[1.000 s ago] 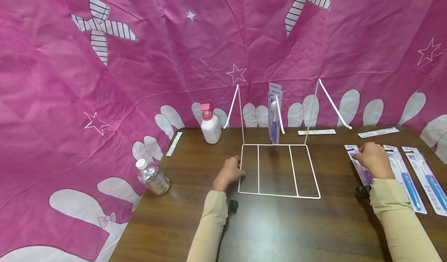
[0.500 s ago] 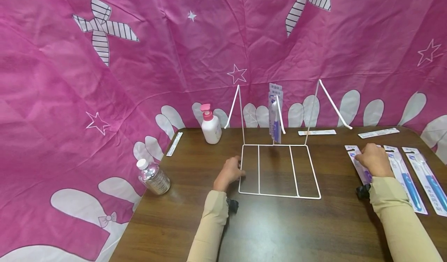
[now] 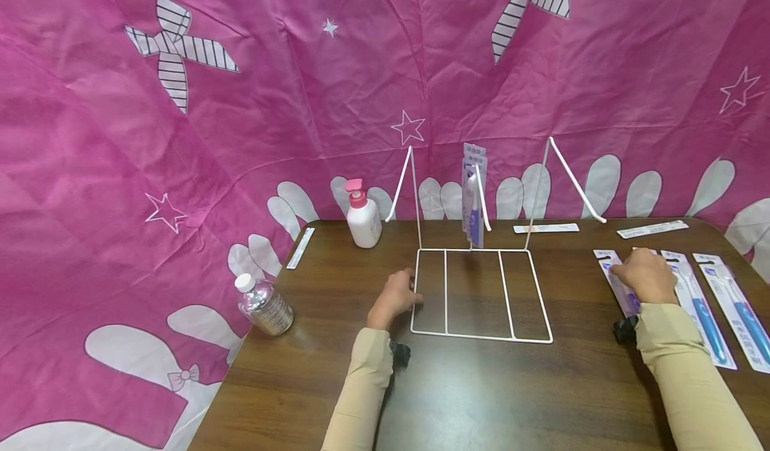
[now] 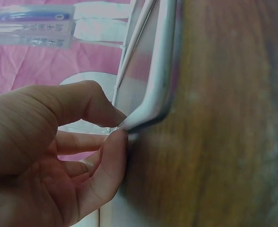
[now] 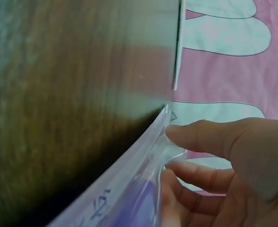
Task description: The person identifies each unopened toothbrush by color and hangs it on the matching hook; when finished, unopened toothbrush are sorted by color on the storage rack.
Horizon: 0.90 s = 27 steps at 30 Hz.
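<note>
Right hand (image 3: 648, 276) pinching a purple toothbrush pack (image 3: 623, 295), left hand (image 3: 394, 298) pinching the wire rack (image 3: 481, 337).
Two blue toothbrush packs (image 3: 700, 307) lie on the table (image 3: 481, 397), lower right in my head view; the purple pack is just left of them, my right thumb and fingertips in a narrow pinch at its upper end. Mid-frame, I've got left thumb and a fingertip nearly together on the rack's left edge. Silver bottle (image 3: 271, 311), white cap, stands left. Farther back, more packs (image 3: 470, 204) hang on the rack's middle hook; pump bottle (image 3: 363, 224) stands left of the rack. Pink curtain (image 3: 301, 103) fills the upper frame.
</note>
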Available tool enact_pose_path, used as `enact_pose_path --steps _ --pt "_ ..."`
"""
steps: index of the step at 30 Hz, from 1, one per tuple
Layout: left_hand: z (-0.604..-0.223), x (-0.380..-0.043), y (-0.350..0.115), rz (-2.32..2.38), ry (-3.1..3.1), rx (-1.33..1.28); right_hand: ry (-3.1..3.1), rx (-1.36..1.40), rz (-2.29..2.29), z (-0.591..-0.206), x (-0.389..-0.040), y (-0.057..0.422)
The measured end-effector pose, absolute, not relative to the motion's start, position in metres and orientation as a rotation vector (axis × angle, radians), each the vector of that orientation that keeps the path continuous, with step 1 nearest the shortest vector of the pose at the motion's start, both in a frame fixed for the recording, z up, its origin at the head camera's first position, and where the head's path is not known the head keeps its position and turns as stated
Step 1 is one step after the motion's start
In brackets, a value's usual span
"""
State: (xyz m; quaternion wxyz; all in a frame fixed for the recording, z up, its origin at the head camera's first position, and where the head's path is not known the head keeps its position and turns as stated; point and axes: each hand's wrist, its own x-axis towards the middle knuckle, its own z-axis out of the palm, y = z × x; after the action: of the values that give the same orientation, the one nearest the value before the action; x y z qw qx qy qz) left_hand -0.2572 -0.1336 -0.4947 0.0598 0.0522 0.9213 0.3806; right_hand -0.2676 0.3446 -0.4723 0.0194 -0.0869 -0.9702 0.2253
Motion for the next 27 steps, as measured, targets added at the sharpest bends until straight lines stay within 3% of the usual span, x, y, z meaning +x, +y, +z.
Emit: enact_pose_path --steps 16,27 --pt "-0.493 -0.255 -0.134 1.162 2.781 0.161 -2.828 -0.211 0.785 -0.450 -0.246 0.333" --pt "-0.491 -0.253 -0.133 1.195 2.759 0.179 -2.759 -0.134 0.790 -0.413 -0.219 0.319"
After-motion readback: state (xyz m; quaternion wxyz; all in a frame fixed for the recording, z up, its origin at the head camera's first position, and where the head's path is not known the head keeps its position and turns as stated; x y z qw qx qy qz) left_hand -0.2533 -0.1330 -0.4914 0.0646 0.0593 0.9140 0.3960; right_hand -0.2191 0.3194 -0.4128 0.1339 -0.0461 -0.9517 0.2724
